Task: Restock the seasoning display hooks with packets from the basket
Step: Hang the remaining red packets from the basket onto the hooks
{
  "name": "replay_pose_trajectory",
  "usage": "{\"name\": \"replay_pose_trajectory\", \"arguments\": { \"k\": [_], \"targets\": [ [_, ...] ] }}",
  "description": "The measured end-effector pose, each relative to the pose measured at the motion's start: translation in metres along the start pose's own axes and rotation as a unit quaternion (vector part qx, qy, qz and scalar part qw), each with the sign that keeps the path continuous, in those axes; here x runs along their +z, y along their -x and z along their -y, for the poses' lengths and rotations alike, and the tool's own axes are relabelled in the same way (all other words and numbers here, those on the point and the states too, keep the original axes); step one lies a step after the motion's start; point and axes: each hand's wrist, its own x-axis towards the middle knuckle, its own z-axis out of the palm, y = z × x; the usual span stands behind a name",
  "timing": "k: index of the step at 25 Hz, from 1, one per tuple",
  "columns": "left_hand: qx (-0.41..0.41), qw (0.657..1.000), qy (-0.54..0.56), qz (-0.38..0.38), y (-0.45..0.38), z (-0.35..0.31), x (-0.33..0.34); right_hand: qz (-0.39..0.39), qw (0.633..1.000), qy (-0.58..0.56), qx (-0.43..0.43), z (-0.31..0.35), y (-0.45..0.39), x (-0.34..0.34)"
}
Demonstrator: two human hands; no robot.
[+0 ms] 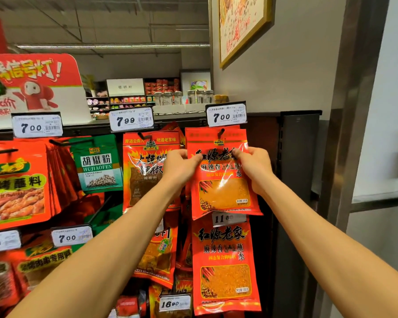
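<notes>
A red seasoning packet [223,193] with an orange powder window hangs at the top right of the display, its hole on a black hook [220,132] under a 7.00 price tag [226,115]. My left hand [182,164] pinches the packet's left edge. My right hand [253,164] pinches its right edge. More red packets sit behind it on the same hook. The basket is out of view.
A larger matching packet [225,267] hangs below. To the left hang chili packets [145,171], a green pepper packet [97,164] and orange barbecue packets [16,187]. Glass jars [182,97] stand on the top shelf. A dark metal post [299,157] borders the display on the right.
</notes>
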Motion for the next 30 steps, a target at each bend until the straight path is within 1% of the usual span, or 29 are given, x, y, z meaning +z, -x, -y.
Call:
{"name": "replay_pose_trajectory", "arguments": {
  "k": [3,6,8,12,14,16,18,20,22,23,25,27,30],
  "targets": [
    [-0.041,0.997,-0.052,-0.036,-0.025,0.008,0.008,-0.026,0.998,0.049,0.0,0.005,-0.024,0.014],
    [-0.074,0.984,-0.135,-0.088,-0.05,0.013,0.021,-0.036,0.995,0.088,0.023,0.003,-0.048,0.026],
    [-0.094,0.977,-0.158,-0.105,-0.065,0.015,0.029,-0.044,0.992,0.11,0.037,0.001,-0.06,0.033],
    [-0.132,0.975,-0.147,-0.105,-0.087,0.019,0.037,-0.042,0.99,0.129,0.048,-0.006,-0.081,0.041],
    [-0.134,0.977,-0.129,-0.106,-0.088,0.023,0.035,-0.031,0.991,0.119,0.059,-0.013,-0.086,0.042],
    [-0.114,0.986,-0.09,-0.081,-0.077,0.025,0.028,-0.032,0.99,0.127,0.057,-0.017,-0.078,0.039],
    [-0.083,0.994,-0.05,-0.049,-0.057,0.023,0.016,-0.06,0.982,0.176,0.024,-0.017,-0.057,0.03],
    [-0.044,0.999,-0.02,-0.024,-0.029,0.018,-0.005,-0.09,0.98,0.179,-0.014,-0.01,-0.025,0.019],
    [-0.015,0.999,0.042,0.009,0.007,0.015,-0.037,-0.086,0.99,0.103,-0.043,0.002,0.021,0.011],
    [-0.012,0.997,0.072,0.035,0.026,0.017,-0.057,-0.063,0.995,0.054,-0.046,0.008,0.049,0.01],
    [-0.039,0.989,0.119,0.076,0.065,0.031,-0.1,0.009,0.999,0.014,-0.041,0.015,0.108,0.015],
    [-0.08,0.981,0.143,0.103,0.105,0.057,-0.136,0.057,0.998,0.019,-0.025,0.008,0.165,0.022],
    [-0.171,0.965,0.15,0.131,0.168,0.125,-0.191,0.088,0.994,0.012,0.065,-0.04,0.245,0.05]
  ]
}}
